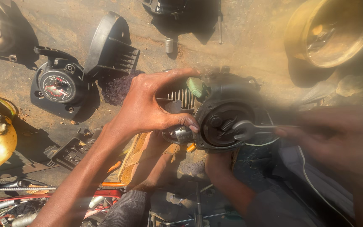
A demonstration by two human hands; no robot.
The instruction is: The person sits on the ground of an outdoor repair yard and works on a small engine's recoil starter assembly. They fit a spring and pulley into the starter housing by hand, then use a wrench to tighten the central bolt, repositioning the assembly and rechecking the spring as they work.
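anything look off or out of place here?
The small engine is stripped: its black starter cover and a louvred housing lie loose on the bare dirt. A socket stands alone there. The left hand steadies the engine; the right hand, blurred, holds a wrench on it.

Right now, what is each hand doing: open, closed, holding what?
Left hand: closed around the small engine, steadying it.
Right hand: blurred, closed on the wrench set at the engine's centre.

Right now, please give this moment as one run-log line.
left hand: steadies small engine | right hand: holds wrench on engine centre | ground: sandy
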